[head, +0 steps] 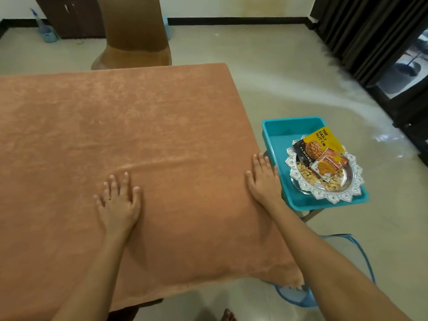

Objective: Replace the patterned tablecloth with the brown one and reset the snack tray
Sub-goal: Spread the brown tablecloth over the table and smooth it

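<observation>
The brown tablecloth lies spread over the whole table. My left hand rests flat on it near the front, fingers straight and spread. My right hand presses flat on the cloth at the table's right edge. A silver snack tray with loose nuts, a yellow-and-black almond packet and a small orange packet sits in a teal plastic bin just right of the table. No patterned tablecloth is in view.
A chair with a brown cover stands behind the table. The teal bin rests on a low stand beside the table. A blue mesh basket sits on the floor by the front right corner. Dark curtains hang at the far right.
</observation>
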`<state>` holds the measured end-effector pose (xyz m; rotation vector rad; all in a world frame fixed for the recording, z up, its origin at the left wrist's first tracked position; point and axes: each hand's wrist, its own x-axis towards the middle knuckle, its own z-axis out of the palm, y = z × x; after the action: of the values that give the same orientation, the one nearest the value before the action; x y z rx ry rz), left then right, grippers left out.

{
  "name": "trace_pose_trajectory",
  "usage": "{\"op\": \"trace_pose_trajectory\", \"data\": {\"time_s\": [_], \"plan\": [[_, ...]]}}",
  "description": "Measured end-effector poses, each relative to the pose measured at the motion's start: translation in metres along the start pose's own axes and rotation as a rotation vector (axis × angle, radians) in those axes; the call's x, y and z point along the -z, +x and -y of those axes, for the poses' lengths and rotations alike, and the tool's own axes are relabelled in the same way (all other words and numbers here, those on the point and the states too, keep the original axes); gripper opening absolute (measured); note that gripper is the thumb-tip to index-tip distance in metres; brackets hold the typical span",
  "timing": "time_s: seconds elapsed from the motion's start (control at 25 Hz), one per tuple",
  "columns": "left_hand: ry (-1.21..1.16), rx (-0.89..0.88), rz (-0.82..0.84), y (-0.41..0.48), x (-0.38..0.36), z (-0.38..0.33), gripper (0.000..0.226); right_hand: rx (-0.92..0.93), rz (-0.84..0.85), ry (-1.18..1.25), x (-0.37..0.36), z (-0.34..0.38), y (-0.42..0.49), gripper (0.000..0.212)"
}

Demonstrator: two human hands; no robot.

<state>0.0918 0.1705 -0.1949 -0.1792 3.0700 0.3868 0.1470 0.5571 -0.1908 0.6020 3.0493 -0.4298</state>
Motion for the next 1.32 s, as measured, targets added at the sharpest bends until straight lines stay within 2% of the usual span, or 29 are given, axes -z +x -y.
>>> {"op": "trace_pose_trajectory", "data": {"time_s": [0.08,0.12,0.24,0.32,0.4,0.48,0.6,0.64,0.68,0.76,0.84,0.96,1.04,1.12,1.16,1.2,1.28,1.32], "plan": [[-0.062,0.175,-0.035,-0.008,0.002,-0.017,0.066,-0.089,-0.049,0.005,0.006,-0.007,-0.006,0.071],[-0.091,0.146,-0.05,-0.012,0.001,-0.034,0.07,-0.031,-0.079,0.015,0.006,0.003,-0.009,0.071],[-0.084,-0.233,0.037,-0.016,-0.015,-0.103,0.073,0.346,0.003,0.096,-0.004,0.066,-0.011,0.066],[-0.057,-0.325,0.065,-0.006,-0.023,-0.14,0.069,0.494,0.078,0.065,-0.011,0.102,-0.002,0.061],[-0.003,-0.232,0.102,0.007,-0.028,-0.146,0.068,0.45,0.137,0.013,-0.016,0.102,0.017,0.059],[0.027,-0.105,0.102,0.019,-0.025,-0.126,0.071,0.317,0.143,-0.024,-0.016,0.073,0.032,0.064],[-0.039,0.099,0.05,0.037,-0.009,-0.091,0.081,0.047,0.002,-0.007,-0.008,0.028,0.037,0.072],[-0.041,0.094,0.051,0.044,-0.007,-0.092,0.084,0.032,-0.033,0.024,-0.006,0.031,0.041,0.073],[-0.022,0.013,0.061,0.05,-0.008,-0.101,0.085,0.095,-0.047,0.065,-0.005,0.045,0.047,0.072],[0.059,-0.224,0.121,0.061,-0.018,-0.13,0.08,0.343,0.0,0.106,-0.008,0.087,0.059,0.067],[0.072,-0.283,0.144,0.078,-0.025,-0.145,0.073,0.492,0.09,0.068,-0.017,0.112,0.07,0.062],[0.076,-0.157,0.121,0.109,-0.016,-0.11,0.068,0.357,0.067,-0.015,-0.019,0.083,0.092,0.064],[0.046,0.0,0.087,0.123,-0.003,-0.071,0.069,0.124,-0.003,-0.01,-0.013,0.052,0.104,0.063],[-0.015,0.092,0.038,0.136,0.006,-0.062,0.078,-0.06,-0.076,0.034,-0.007,0.059,0.118,0.067],[-0.039,0.033,0.023,0.141,0.005,-0.072,0.08,-0.032,-0.117,0.07,-0.007,0.079,0.125,0.069],[-0.047,-0.081,0.036,0.146,0.0,-0.088,0.079,0.073,-0.121,0.106,-0.012,0.107,0.132,0.068],[0.013,-0.31,0.092,0.156,-0.015,-0.121,0.074,0.379,0.002,0.111,-0.028,0.162,0.141,0.062],[0.04,-0.35,0.099,0.166,-0.02,-0.129,0.073,0.49,0.069,0.073,-0.033,0.176,0.148,0.059]]}}
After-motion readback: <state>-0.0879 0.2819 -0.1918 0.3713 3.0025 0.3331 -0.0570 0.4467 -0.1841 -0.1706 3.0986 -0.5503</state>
